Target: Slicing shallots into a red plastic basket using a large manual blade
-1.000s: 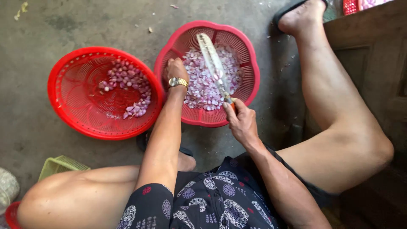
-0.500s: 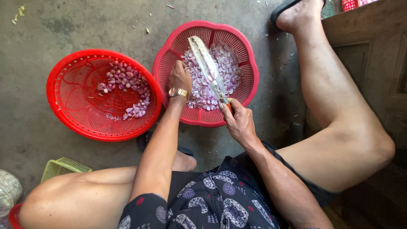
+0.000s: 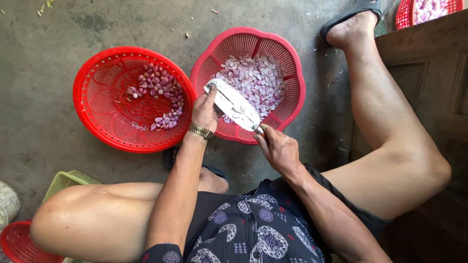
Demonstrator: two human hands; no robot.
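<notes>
A broad knife is held flat over the near rim of the scalloped red basket, which stands on the concrete floor and carries a heap of peeled pale-purple shallots. The handle is gripped closed in the right hand; the left hand, a gold watch at its wrist, is pressed with thumb and fingers against the far end of the blade, so neither hand is free. Thin slices appear to lie on the blade face, though this is too small to be sure.

A cut to the left fingers is judged the chief risk, since they rest on bare steel and a slip of the handle would draw the edge across them. Slices could also be shed onto the floor if the blade is tilted outside the rim. The round red basket, just beside and touching the first, holds unpeeled shallots that could be mixed in by a careless sweep.

Compared with half a second ago, the blade is seen lower and turned more crosswise, nearer the rim, and the left hand is now on its tip rather than beside it
</notes>
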